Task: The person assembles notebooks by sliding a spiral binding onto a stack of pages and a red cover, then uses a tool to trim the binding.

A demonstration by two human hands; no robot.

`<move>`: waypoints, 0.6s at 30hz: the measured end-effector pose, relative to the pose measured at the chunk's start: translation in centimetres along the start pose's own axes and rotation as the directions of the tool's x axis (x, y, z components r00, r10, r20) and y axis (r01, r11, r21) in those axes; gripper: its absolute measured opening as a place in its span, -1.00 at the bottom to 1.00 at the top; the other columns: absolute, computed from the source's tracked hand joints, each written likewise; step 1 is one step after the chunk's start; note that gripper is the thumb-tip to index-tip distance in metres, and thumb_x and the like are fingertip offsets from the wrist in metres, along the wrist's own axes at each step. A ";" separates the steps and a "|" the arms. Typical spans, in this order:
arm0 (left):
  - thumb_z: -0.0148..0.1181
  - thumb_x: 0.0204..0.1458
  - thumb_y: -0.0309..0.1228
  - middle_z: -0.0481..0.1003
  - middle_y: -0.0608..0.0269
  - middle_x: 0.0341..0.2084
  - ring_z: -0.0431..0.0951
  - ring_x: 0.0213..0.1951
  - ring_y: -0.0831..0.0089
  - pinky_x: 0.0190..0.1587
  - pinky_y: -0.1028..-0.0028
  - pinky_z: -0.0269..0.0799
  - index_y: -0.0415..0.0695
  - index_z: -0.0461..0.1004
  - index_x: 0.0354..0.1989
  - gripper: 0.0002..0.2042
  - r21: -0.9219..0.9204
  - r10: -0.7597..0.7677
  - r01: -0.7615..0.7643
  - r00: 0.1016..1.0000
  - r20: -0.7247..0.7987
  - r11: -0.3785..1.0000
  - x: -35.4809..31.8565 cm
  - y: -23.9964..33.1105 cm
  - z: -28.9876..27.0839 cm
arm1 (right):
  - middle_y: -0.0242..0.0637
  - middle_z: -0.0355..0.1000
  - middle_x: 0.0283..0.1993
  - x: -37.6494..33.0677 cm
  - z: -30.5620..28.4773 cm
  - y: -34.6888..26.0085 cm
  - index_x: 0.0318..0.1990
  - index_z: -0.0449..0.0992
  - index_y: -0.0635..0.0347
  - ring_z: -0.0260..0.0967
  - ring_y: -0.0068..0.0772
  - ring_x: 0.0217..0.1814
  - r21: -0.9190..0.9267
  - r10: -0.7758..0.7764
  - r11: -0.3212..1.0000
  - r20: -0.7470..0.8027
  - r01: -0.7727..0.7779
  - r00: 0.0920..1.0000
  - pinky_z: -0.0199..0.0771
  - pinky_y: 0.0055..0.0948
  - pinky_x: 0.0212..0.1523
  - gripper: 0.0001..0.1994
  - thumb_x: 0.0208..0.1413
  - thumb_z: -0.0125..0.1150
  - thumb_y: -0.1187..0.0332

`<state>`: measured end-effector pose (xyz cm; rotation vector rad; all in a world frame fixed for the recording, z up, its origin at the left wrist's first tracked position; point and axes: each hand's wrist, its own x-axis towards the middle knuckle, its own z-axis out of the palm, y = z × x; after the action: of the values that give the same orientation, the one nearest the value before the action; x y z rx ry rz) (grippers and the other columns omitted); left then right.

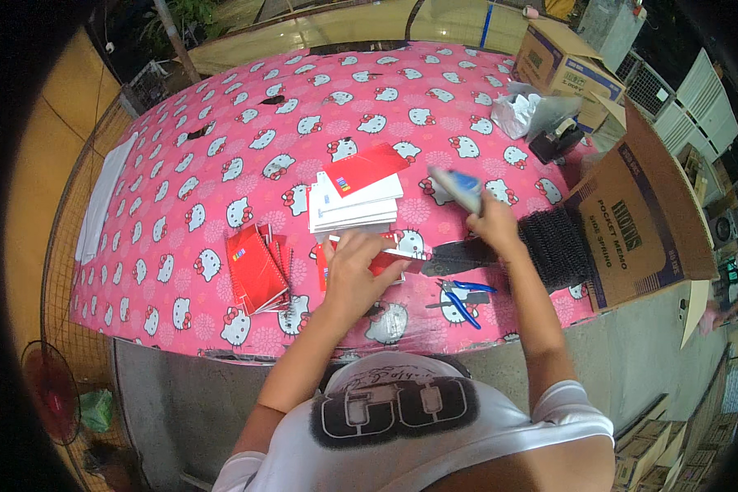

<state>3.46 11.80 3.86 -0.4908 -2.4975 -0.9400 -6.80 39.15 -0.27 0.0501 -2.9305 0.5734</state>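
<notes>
My left hand (357,264) is closed on a small red-covered memo notebook (385,261) near the table's front edge. Raised to its right, my right hand (494,223) grips a long blue-and-white object (459,189), smeared by motion, so its kind is unclear. A dark flat strip (459,257) lies between the notebook and a pile of black spiral wire coils (554,250). Wire cutters with blue handles (465,300) rest just below that strip. Beyond my left hand sits a stack of white page blocks (354,209) topped by a red cover (367,170).
Several red spiral notebooks (258,269) are piled at the left. A pink patterned cloth (164,246) covers the table. An open carton (644,221) stands at the right edge, with another carton (567,70), a plastic bag (517,113) and a black device (556,143) behind.
</notes>
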 end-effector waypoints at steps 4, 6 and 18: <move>0.48 -0.30 -0.23 0.55 0.33 -0.33 0.47 -0.18 0.37 0.00 0.18 0.14 -0.04 0.56 -0.30 -0.64 -0.017 0.020 -0.020 1.000 -0.017 1.000 0.3 -0.4 0.4 | 0.02 0.44 -0.17 -3.1 -1.3 -1.3 -0.19 0.43 0.26 0.43 -0.24 -0.13 0.766 -0.313 0.571 -0.127 0.294 0.941 0.40 -0.31 -0.13 -0.66 -0.18 0.23 0.36; 0.49 -0.32 -0.23 0.55 0.32 -0.31 0.48 -0.15 0.36 0.01 0.19 0.15 -0.04 0.55 -0.27 -0.61 -0.026 -0.004 0.004 1.000 -0.002 1.000 1.1 -0.2 0.3 | -0.04 0.45 -0.15 -2.9 -2.4 -2.2 -0.23 0.43 0.25 0.42 -0.16 -0.15 0.438 -0.432 0.824 0.075 0.359 0.899 0.40 -0.32 -0.16 -0.69 -0.21 0.25 0.42; 0.43 -0.21 -0.48 0.36 0.06 0.01 0.41 0.06 0.24 0.09 0.32 0.33 -0.13 0.49 -0.14 -0.61 -0.220 -0.173 0.183 0.983 0.067 0.958 0.8 -2.6 -1.6 | -0.27 0.50 -0.21 -3.2 -3.7 -4.5 -0.12 0.46 0.22 0.41 -0.50 -0.21 0.877 -0.498 0.452 0.100 0.160 0.861 0.41 -0.44 -0.16 -0.59 -0.24 0.33 0.50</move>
<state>2.02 9.00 3.94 -0.3641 -2.5222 -1.3061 -2.85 36.36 4.26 0.9185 -2.4236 2.0345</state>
